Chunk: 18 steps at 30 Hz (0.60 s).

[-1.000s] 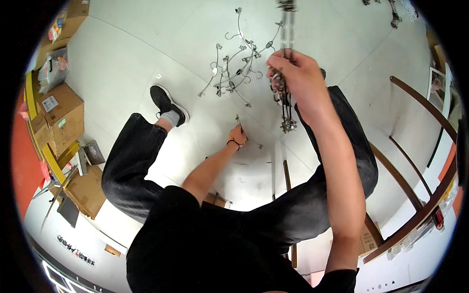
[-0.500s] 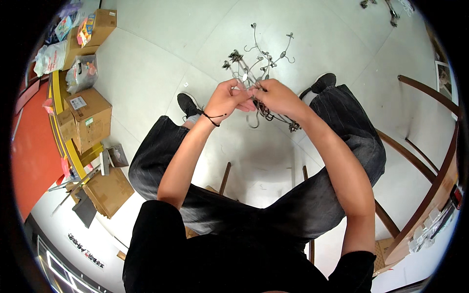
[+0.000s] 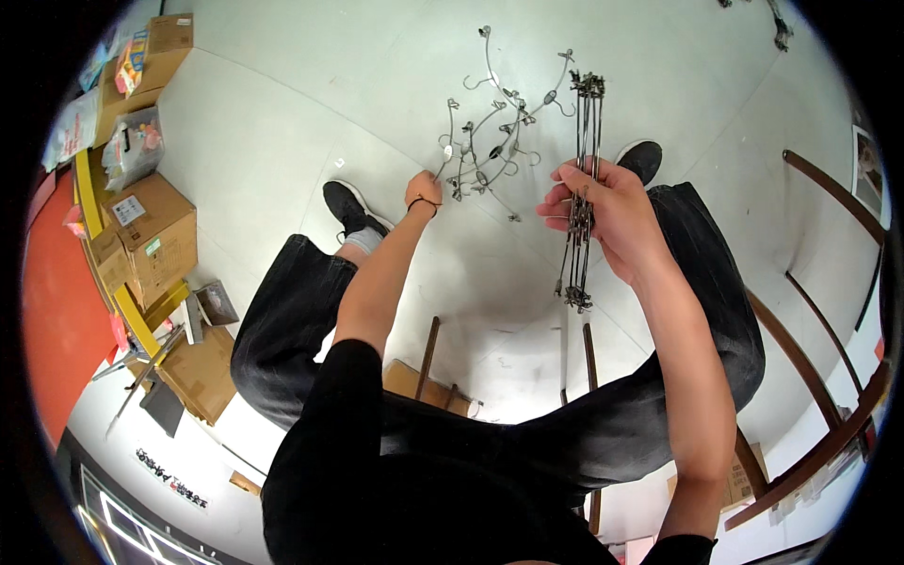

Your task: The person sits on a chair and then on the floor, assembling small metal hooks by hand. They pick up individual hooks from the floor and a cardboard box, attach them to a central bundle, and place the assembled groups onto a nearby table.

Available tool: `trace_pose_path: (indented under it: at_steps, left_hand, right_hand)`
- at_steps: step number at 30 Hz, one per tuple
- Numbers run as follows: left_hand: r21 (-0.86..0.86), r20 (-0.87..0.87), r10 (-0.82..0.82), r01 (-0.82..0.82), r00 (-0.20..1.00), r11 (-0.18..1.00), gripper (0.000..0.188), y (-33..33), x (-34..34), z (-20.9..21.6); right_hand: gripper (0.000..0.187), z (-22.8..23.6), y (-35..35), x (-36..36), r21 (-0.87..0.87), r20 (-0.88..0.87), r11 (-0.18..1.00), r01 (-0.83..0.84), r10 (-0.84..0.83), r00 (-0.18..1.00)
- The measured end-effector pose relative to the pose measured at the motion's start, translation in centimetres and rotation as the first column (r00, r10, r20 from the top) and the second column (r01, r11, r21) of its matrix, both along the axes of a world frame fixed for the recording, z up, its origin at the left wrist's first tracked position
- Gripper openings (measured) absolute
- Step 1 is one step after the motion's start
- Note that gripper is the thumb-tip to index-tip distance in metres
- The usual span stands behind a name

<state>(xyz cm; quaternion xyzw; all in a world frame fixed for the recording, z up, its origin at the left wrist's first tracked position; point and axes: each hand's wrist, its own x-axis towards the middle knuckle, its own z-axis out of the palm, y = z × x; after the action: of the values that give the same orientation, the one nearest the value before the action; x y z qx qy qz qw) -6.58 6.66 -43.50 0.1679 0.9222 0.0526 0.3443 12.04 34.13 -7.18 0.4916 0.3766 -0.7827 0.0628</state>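
— What's largest there?

— The floor, pale grey with thin seams. After that a white wall at lower left, bearing a row of dark writing bent by the lens.

— Any other lettering?

— On the brown box at the left: a white label and a smaller green label, their print too fine to make out.

— And in the middle?

— A loose pile of hangers on the floor, thin rods, hooks and clips overlapping, between the two hands. Just right of it is a narrow bundle of more, upright in the picture.

— Who has that?

— The right hand, thumb folded over the rods, clips bunched above and below.

— What about the left hand?

— Curled at the pile's left edge, by the lower end of one hanger with a white oval; its fingertips are hidden, so I can't tell if it grips
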Motion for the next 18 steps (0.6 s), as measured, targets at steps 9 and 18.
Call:
trace_pose_path:
  at_steps: [9, 18]
  left_hand:
    - [0.267, -0.244, 0.041, 0.026, 0.969, 0.963, 0.011, 0.9, 1.9, -2.9]
    - [0.661, 0.042, 0.382, -0.312, 0.923, 0.682, 0.02, -0.6, 0.4, 12.5]
  right_hand:
    - [0.023, -1.4, 0.0, -1.0, 0.074, -0.061, 0.996, -0.044, 0.048, 0.997]
    - [0.028, -2.3, -1.3, -0.7, 0.237, -0.044, 0.958, -0.16, 0.175, 0.984]
